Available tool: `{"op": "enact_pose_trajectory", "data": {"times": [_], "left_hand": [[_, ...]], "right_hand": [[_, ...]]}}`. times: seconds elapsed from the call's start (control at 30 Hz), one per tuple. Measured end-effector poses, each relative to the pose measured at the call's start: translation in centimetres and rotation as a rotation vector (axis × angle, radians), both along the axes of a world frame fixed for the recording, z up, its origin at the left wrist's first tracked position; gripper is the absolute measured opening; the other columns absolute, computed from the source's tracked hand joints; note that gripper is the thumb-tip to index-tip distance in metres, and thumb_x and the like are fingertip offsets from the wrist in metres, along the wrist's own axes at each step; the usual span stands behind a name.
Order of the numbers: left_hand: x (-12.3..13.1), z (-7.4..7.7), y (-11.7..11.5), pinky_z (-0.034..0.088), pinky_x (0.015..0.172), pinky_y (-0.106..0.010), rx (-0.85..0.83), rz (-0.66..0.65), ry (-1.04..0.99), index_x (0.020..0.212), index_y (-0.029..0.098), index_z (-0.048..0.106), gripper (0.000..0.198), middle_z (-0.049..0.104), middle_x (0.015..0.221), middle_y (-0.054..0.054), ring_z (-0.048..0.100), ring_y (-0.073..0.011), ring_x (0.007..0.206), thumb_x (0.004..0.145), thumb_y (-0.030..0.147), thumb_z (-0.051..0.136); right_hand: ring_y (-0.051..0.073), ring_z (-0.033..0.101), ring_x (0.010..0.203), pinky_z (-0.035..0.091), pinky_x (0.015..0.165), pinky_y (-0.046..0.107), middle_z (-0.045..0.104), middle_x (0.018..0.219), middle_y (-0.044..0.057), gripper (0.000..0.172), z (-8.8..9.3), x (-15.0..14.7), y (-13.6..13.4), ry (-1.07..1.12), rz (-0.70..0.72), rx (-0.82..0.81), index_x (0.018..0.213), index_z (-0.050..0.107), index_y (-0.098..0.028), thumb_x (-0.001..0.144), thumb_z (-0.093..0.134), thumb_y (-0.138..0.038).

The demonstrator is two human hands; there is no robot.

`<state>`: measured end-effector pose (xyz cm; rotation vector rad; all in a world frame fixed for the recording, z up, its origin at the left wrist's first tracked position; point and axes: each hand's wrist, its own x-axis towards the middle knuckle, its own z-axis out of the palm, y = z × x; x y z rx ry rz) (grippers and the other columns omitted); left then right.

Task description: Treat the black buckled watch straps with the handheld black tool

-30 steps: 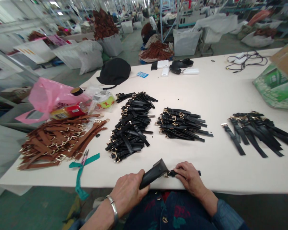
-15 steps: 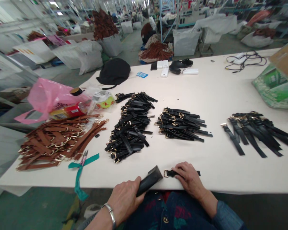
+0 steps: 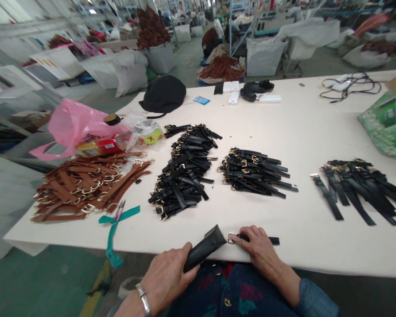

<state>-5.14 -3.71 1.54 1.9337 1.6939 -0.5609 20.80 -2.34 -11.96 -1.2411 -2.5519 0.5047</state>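
My left hand (image 3: 170,273) is closed around a black tube-like tool (image 3: 205,248) with a wide, flattened end; its exact kind I cannot make out. That end points up and right, close beside the gold buckle of a black buckle strap (image 3: 274,241). The strap lies flat near the table's front edge. My right hand (image 3: 262,253) covers its middle, fingers pressing it down and thumb by the buckle. Ahead are three groups of black buckle straps: a long pile (image 3: 185,171), a middle pile (image 3: 255,171) and a fanned-out group (image 3: 359,185) on the right.
Brown straps with metal rings (image 3: 82,185) cover the white table's left end, below a pink plastic bag (image 3: 74,123). A teal ribbon (image 3: 111,242) with small snips hangs over the front edge. Farther back lie a black cap (image 3: 165,94), white devices (image 3: 232,97), cables (image 3: 350,88) and a green box (image 3: 386,119).
The view has shifted slightly, so the table's things appear a little farther right. My right thumb now reaches onto the buckle. Both hands keep their holds, the tool's end still beside the buckle.
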Motion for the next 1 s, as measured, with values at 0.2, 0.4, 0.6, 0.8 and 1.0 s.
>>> {"op": "enact_pose_trajectory", "data": {"times": [0.2, 0.4, 0.6, 0.8, 1.0], "left_hand": [[0.5, 0.2, 0.3, 0.044, 0.064, -0.031, 0.002, -0.033, -0.005, 0.094, 0.025, 0.049, 0.028, 0.067, 0.081, -0.004, 0.062, -0.0219, 0.075, 0.079, 0.046, 0.036], [2.7, 0.2, 1.1, 0.046, 0.066, -0.036, 0.029, -0.157, -0.01, 0.097, 0.024, 0.049, 0.029, 0.066, 0.083, -0.005, 0.062, -0.025, 0.077, 0.078, 0.043, 0.038], [4.5, -1.3, 2.4, 0.047, 0.066, -0.038, 0.022, -0.261, 0.002, 0.094, 0.022, 0.05, 0.028, 0.066, 0.081, -0.006, 0.063, -0.0259, 0.076, 0.077, 0.042, 0.038], [3.7, -1.5, 3.1, 0.047, 0.067, -0.039, 0.01, -0.282, 0.048, 0.093, 0.022, 0.051, 0.029, 0.066, 0.081, -0.007, 0.062, -0.0262, 0.077, 0.076, 0.042, 0.039], [2.5, -0.2, 3.4, 0.046, 0.067, -0.039, 0.013, -0.25, 0.13, 0.097, 0.021, 0.051, 0.03, 0.066, 0.082, -0.009, 0.062, -0.0274, 0.078, 0.076, 0.038, 0.037]], "right_hand": [[0.024, 0.045, 0.089, 0.035, 0.073, 0.037, 0.053, 0.105, 0.007, 0.058, -0.1, -0.4, -0.3, -0.06, -0.017, 0.0, 0.127, 0.038, -0.036, 0.077, 0.05, -0.008], [0.022, 0.048, 0.092, 0.043, 0.081, 0.04, 0.054, 0.102, 0.009, 0.04, -1.2, 0.6, -0.3, 0.28, -0.11, -0.083, 0.123, 0.044, -0.022, 0.083, 0.043, -0.015], [0.023, 0.05, 0.097, 0.046, 0.082, 0.041, 0.053, 0.104, 0.01, 0.027, -2.1, 1.1, -0.3, 0.422, -0.15, -0.088, 0.109, 0.054, -0.021, 0.082, 0.047, -0.018], [0.022, 0.051, 0.096, 0.047, 0.082, 0.04, 0.054, 0.102, 0.01, 0.026, -1.8, 1.1, -0.1, 0.434, -0.165, -0.095, 0.107, 0.055, -0.021, 0.082, 0.048, -0.019], [0.022, 0.051, 0.095, 0.046, 0.082, 0.039, 0.055, 0.1, 0.01, 0.026, -1.5, 1.0, 0.1, 0.42, -0.156, -0.096, 0.108, 0.055, -0.022, 0.083, 0.046, -0.019]]}}
